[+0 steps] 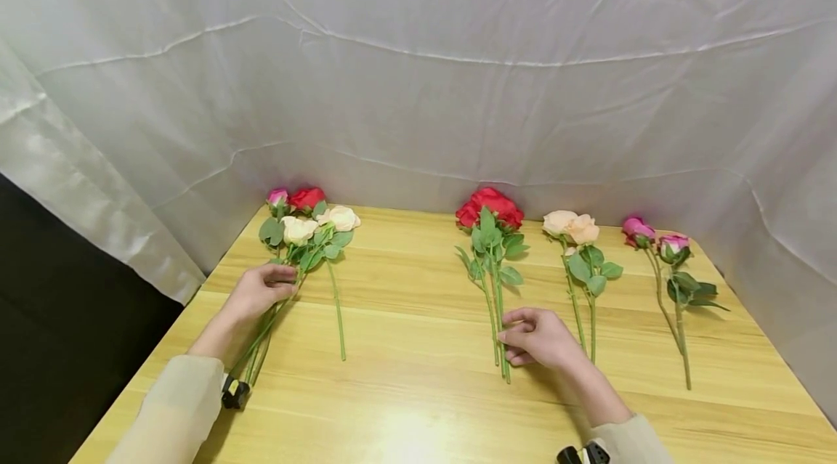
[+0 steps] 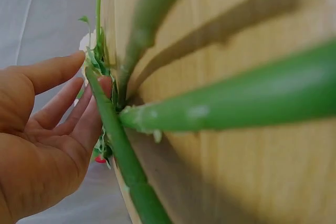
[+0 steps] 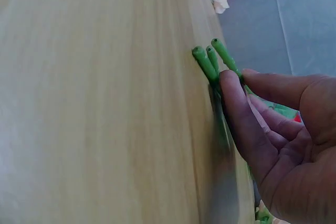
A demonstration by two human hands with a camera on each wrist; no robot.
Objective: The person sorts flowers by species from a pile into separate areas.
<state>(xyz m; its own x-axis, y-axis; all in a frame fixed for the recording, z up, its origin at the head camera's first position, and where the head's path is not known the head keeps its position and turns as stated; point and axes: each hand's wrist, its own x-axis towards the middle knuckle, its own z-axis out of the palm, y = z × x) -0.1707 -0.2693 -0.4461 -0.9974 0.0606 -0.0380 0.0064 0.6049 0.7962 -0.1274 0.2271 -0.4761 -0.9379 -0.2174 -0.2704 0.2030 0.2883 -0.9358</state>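
At the table's left, my left hand (image 1: 264,291) pinches a green rose stem (image 2: 123,148) between thumb and fingers, just below the leaves. I cannot tell which bloom it belongs to. In that bunch are a pink rose (image 1: 277,197), a red rose (image 1: 307,197) and two cream roses (image 1: 299,230), one with its stem lying apart to the right. Right of centre, my right hand (image 1: 539,337) holds the stem of a red rose between thumb and index finger near the cut ends. Three red-rose stems (image 3: 206,64) run close together there, below the red blooms (image 1: 489,207).
Two peach roses (image 1: 583,229) lie right of the red ones. Farther right are two pink-purple roses (image 1: 673,247) with brownish stems. Everything lies on a wooden table (image 1: 405,333), with a grey curtain (image 1: 418,115) along its back and sides.
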